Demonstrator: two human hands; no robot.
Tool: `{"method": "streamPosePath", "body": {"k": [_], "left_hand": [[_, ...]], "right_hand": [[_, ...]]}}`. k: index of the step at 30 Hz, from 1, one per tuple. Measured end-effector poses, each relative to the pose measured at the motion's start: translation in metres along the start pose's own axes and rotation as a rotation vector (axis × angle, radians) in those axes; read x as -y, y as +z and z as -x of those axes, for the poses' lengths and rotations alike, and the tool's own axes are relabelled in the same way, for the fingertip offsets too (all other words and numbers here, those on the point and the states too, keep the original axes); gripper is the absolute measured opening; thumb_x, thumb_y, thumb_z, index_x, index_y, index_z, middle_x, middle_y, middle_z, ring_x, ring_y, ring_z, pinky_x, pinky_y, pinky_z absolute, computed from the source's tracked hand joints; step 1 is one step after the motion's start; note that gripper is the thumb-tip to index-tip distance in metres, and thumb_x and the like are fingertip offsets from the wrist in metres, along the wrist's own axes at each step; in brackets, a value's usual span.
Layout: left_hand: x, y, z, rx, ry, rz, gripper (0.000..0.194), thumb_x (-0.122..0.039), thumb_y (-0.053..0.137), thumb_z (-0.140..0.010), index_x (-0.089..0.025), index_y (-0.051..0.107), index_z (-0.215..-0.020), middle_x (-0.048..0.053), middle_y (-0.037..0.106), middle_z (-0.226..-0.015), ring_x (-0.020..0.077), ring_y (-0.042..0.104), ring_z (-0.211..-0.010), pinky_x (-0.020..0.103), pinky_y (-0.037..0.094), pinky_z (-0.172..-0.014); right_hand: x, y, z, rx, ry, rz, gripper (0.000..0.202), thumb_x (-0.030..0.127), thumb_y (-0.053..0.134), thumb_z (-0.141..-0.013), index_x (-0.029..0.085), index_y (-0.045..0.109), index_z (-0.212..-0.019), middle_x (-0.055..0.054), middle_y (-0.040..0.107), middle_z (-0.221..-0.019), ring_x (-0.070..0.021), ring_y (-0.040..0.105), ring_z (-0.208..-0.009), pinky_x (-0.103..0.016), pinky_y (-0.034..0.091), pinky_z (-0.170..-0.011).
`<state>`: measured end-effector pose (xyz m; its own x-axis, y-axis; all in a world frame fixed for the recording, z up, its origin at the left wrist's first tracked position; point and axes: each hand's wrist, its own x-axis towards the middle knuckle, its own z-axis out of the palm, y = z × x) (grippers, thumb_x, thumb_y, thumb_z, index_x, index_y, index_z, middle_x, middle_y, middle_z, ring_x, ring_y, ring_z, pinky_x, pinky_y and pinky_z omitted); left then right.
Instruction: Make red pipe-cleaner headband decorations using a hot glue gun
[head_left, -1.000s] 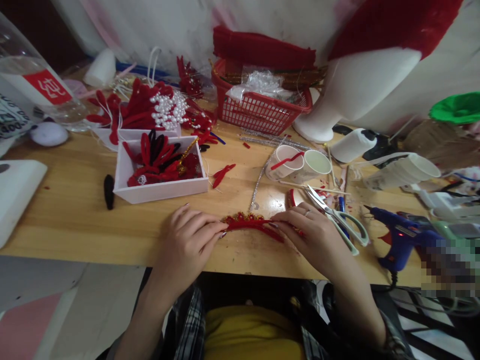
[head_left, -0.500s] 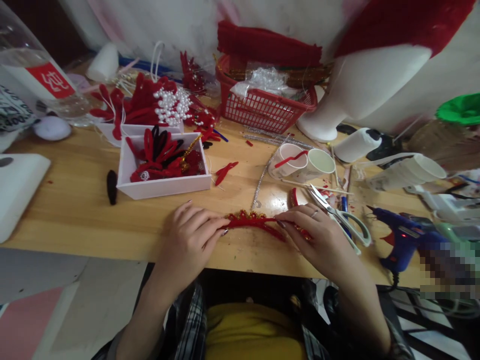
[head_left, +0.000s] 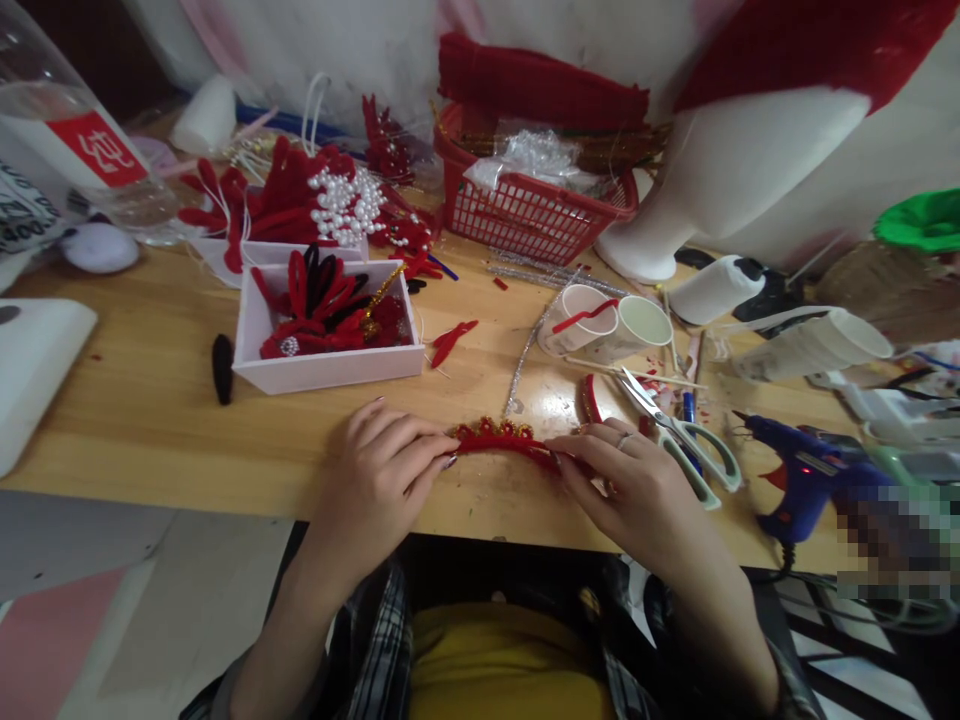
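Observation:
A red fuzzy strip (head_left: 499, 442) with gold trim along its upper edge stretches between my two hands, close to the table's front edge. My left hand (head_left: 394, 460) pinches its left end between thumb and fingers. At the right end, my right hand (head_left: 619, 470), with a ring on one finger, grips it in a pinch; the fingers hide that end. Behind my right hand a curved red piece (head_left: 591, 398) lies partly covered. Scissors (head_left: 679, 440) with pale handles rest open just right of that hand.
A white box (head_left: 330, 370) of red and black pieces stands behind my left hand. Farther back are a red basket (head_left: 525, 215) and two paper cups (head_left: 645, 325). A blue glue gun (head_left: 802, 480) lies at the right.
My right hand has shifted slightly left along the red strip. The loose lower part of the strip that hung apart at the right now lies closer to the rest.

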<state>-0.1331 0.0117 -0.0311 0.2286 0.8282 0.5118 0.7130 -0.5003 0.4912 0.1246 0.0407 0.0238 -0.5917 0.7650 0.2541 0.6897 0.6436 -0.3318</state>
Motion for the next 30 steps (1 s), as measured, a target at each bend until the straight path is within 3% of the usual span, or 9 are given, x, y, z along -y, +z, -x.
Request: {"method": "streamPosePath", "body": {"k": [7,13,30], "left_hand": [[-0.0012,-0.0003,-0.0008,0.009,-0.009,0.007,0.013,-0.01,0.066,-0.088,-0.021,0.068,-0.095,0.001,0.072,-0.092,0.0199,0.061,-0.088,0.051,0.046,-0.097],[-0.0028,-0.0012,-0.0018,0.01,-0.019,-0.011,0.013,-0.01,0.067,-0.088,-0.019,0.064,-0.097,0.001,0.072,-0.093,0.02,0.062,-0.089,0.05,0.045,-0.099],[-0.0012,-0.0009,-0.0005,0.011,-0.012,-0.002,0.011,-0.012,0.064,-0.09,-0.021,0.069,-0.094,0.001,0.071,-0.091,0.0191,0.061,-0.088,0.049,0.045,-0.098]], "right_hand": [[0.0017,0.0013,-0.0002,0.025,-0.013,0.023,0.018,0.012,0.051,-0.096,0.011,0.069,-0.098,-0.006,0.065,-0.075,-0.0186,0.061,-0.073,-0.031,0.049,-0.065],[0.0025,0.0016,0.0026,0.003,-0.029,0.052,0.018,0.012,0.052,-0.095,0.011,0.069,-0.1,-0.009,0.07,-0.082,-0.0198,0.064,-0.078,-0.032,0.051,-0.069],[0.0012,0.0029,-0.0003,0.039,-0.008,0.054,0.022,0.015,0.048,-0.097,0.014,0.07,-0.1,-0.008,0.07,-0.081,-0.0205,0.065,-0.078,-0.033,0.051,-0.068]]}}
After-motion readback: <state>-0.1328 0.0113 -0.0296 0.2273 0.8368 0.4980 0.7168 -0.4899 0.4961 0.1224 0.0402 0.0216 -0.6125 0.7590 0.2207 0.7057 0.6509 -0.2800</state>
